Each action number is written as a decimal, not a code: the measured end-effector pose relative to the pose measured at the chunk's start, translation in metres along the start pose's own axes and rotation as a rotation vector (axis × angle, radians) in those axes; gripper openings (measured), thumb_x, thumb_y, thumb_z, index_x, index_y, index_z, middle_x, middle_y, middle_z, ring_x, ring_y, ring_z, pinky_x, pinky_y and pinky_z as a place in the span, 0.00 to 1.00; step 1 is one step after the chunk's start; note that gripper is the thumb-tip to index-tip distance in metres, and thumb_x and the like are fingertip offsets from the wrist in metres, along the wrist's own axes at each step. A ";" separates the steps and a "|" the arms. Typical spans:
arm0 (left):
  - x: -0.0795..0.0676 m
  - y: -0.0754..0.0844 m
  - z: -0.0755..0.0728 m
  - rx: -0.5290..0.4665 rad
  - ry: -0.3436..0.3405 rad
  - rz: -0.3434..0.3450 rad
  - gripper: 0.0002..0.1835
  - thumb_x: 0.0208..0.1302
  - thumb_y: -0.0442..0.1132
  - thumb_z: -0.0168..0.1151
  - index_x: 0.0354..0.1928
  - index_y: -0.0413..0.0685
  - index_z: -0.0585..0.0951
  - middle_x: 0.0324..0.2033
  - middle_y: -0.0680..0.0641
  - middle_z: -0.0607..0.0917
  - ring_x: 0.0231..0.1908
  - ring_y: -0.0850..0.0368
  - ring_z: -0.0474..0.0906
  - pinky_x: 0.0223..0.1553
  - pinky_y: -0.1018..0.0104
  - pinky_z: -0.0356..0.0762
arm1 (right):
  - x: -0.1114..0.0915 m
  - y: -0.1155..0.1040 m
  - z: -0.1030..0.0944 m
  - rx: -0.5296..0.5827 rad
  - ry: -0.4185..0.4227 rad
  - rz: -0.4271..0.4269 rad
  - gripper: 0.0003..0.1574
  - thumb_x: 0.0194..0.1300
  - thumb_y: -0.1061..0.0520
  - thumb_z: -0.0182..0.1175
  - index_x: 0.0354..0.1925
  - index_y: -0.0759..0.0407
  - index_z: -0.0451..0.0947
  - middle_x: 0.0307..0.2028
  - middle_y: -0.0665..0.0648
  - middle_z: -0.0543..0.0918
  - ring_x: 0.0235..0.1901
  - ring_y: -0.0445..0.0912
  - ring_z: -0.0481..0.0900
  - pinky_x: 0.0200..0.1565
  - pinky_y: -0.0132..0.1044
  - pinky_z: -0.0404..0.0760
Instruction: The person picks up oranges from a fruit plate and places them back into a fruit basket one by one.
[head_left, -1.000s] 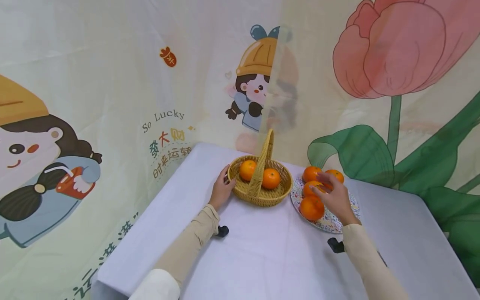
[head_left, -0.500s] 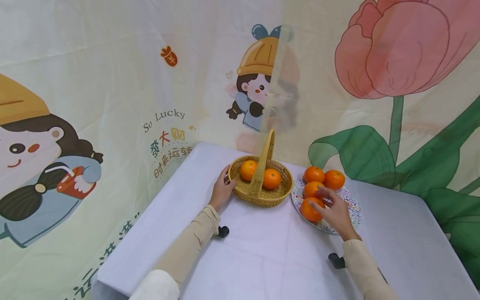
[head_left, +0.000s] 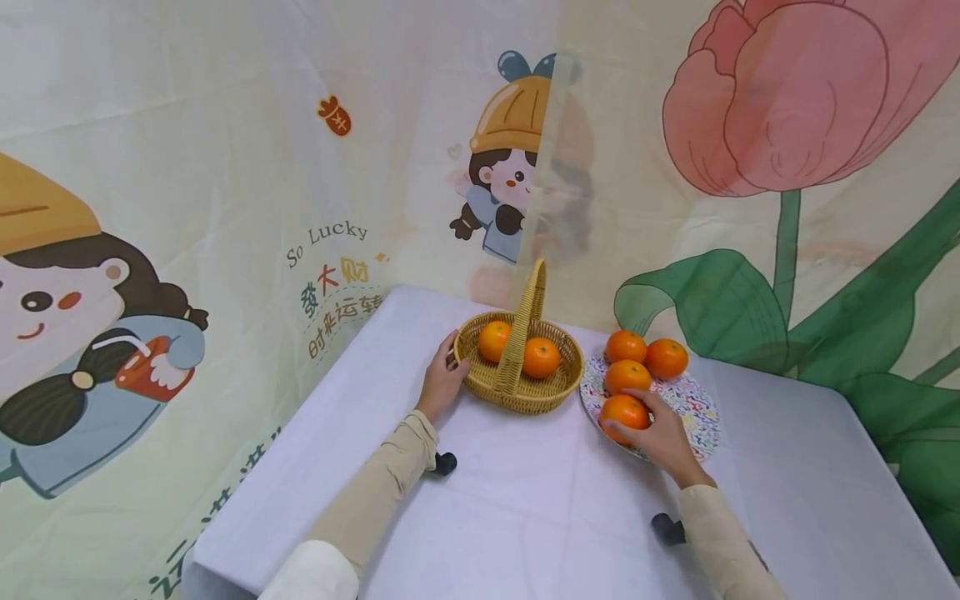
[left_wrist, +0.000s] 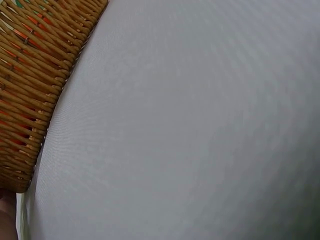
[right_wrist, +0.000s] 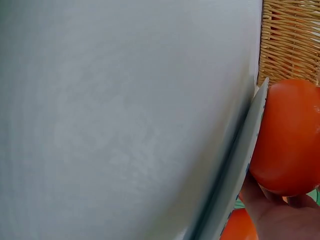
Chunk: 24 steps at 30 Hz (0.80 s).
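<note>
My left hand [head_left: 442, 383] grips the left rim of a woven wicker basket [head_left: 542, 406] with a tall arched handle. Two oranges lie inside it, one being the right-hand orange [head_left: 542, 358]. On a speckled plate [head_left: 699, 417] to the right sit several oranges. My right hand [head_left: 667, 437] has its thumb and fingers around the nearest orange [head_left: 622, 411], which still rests on the plate. In the right wrist view this orange [right_wrist: 290, 140] looms large beside the plate's edge [right_wrist: 250, 135]. The left wrist view has the basket's side [left_wrist: 35, 85] and a sliver of the left hand.
A white cloth covers the table [head_left: 525, 517]. Behind the basket and plate hang printed curtains [head_left: 420, 167] with cartoon figures and a tulip. The plate stands close to the basket's right side. A black wrist mount [head_left: 667, 529] shows under the right forearm.
My right hand has come from over the middle oranges toward me and down, closing around the nearest orange. The left hand and the basket have stayed in place.
</note>
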<state>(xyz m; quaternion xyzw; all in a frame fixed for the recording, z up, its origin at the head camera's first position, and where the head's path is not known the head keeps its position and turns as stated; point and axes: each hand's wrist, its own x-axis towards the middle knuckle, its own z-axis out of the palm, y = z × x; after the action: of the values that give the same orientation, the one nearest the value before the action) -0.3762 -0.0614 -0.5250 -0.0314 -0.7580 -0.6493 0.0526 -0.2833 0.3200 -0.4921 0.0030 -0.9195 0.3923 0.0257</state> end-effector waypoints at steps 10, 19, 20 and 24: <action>-0.001 0.002 0.000 -0.001 0.005 0.003 0.36 0.67 0.38 0.56 0.75 0.60 0.58 0.71 0.45 0.63 0.65 0.49 0.66 0.63 0.57 0.70 | -0.002 -0.002 0.001 -0.038 -0.075 0.022 0.57 0.51 0.37 0.72 0.70 0.53 0.58 0.62 0.65 0.70 0.58 0.62 0.69 0.58 0.63 0.71; -0.003 0.003 -0.001 0.002 0.005 0.002 0.36 0.67 0.39 0.56 0.76 0.57 0.57 0.70 0.45 0.63 0.64 0.49 0.67 0.62 0.59 0.70 | -0.003 -0.011 0.000 -0.054 -0.029 -0.031 0.59 0.49 0.36 0.73 0.71 0.53 0.59 0.59 0.64 0.71 0.53 0.60 0.73 0.54 0.61 0.76; -0.003 0.003 -0.001 -0.001 0.004 0.004 0.36 0.67 0.38 0.56 0.76 0.57 0.57 0.70 0.44 0.63 0.65 0.49 0.67 0.62 0.58 0.70 | -0.002 -0.013 -0.001 -0.048 -0.025 -0.039 0.59 0.49 0.35 0.73 0.71 0.52 0.59 0.59 0.64 0.71 0.53 0.60 0.73 0.53 0.60 0.76; -0.003 0.003 -0.001 -0.003 -0.002 0.006 0.36 0.67 0.38 0.55 0.76 0.58 0.57 0.71 0.45 0.63 0.65 0.49 0.66 0.63 0.58 0.70 | 0.000 -0.031 -0.004 -0.021 -0.003 -0.091 0.56 0.48 0.33 0.73 0.69 0.48 0.62 0.57 0.62 0.73 0.51 0.59 0.73 0.51 0.59 0.77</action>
<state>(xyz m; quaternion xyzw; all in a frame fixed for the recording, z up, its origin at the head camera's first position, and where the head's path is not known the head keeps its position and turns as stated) -0.3729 -0.0616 -0.5225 -0.0343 -0.7570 -0.6502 0.0539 -0.2824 0.3017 -0.4674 0.0449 -0.9225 0.3811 0.0422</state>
